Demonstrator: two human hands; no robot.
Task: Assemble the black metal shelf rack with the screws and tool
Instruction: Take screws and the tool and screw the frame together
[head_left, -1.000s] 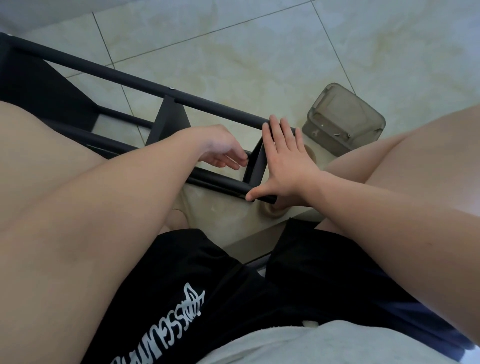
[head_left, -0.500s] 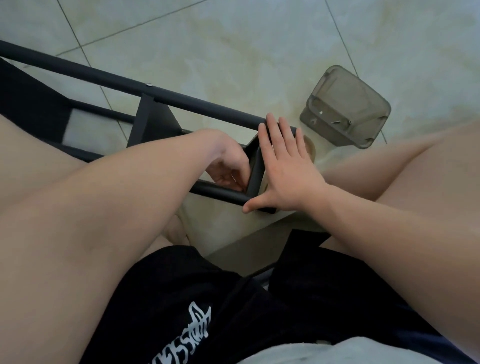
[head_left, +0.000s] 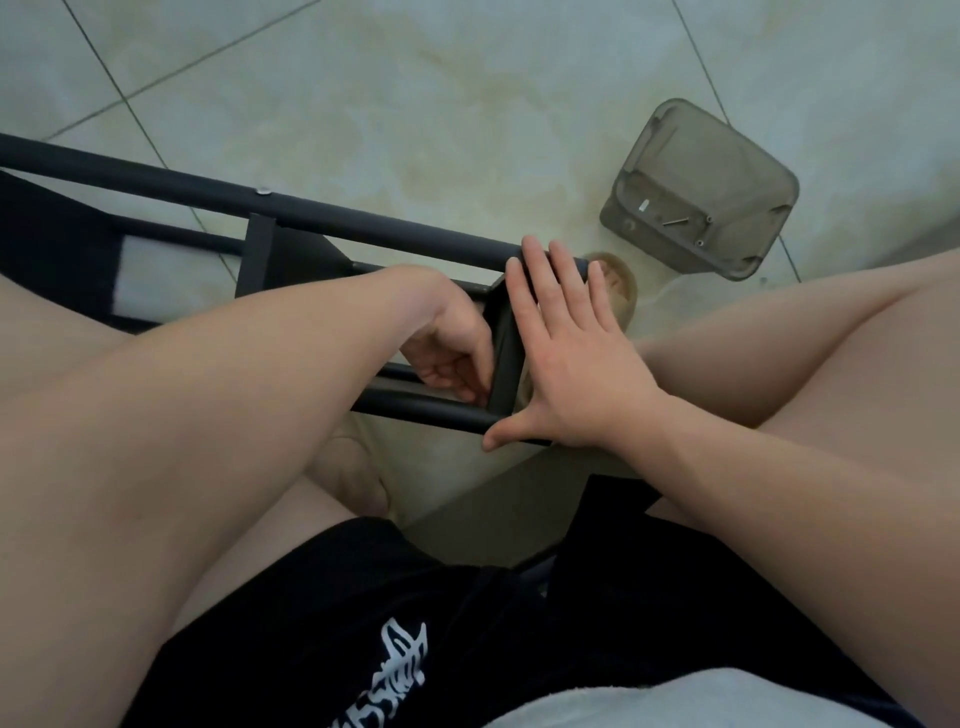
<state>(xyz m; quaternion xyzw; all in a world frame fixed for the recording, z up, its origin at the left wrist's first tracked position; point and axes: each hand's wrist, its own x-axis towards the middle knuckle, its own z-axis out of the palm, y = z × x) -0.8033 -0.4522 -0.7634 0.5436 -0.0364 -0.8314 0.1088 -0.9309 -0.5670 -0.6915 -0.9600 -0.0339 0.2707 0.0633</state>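
Where the rack lies: black metal rack on its side on the tile floor, between the person's knees.
Right hand: right hand flat, fingers straight, pressing the outer face of the end crossbar; thumb on the lower tube.
Left hand: left hand inside the frame, fingers curled at the crossbar's lower corner; can't tell if they pinch a screw or tool.
Handling: probably stiff and fairly light; smooth painted tubes may slip or roll.
Hold: brace flat on the crossbar or wrap a tube near a joint.
Screws: grey tub near the rack's end, loose screws inside; one screw head in the upper tube.
Room: open tile beyond the rack; knees hem both sides.
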